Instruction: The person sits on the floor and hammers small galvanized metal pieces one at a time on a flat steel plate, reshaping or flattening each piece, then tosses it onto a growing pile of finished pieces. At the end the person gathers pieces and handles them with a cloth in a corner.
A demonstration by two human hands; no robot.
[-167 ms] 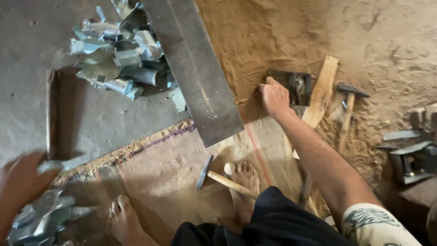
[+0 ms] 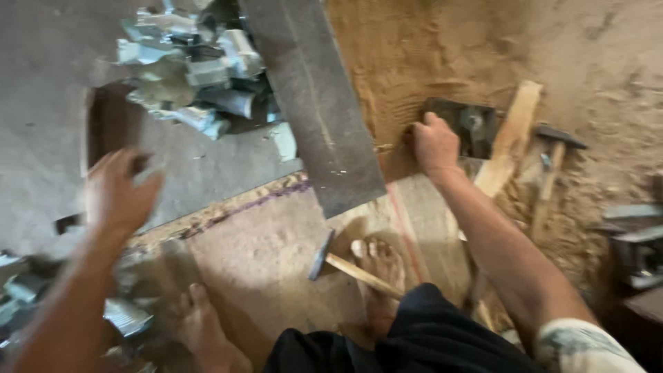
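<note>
Left hand rose, blurred; metal scraps beyond.

Dim warm light, left hand motion-blurred

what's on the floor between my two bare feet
In the head view, a hammer lies between the left foot and the right foot, its head toward the left foot and its wooden handle running against the right foot.
</note>
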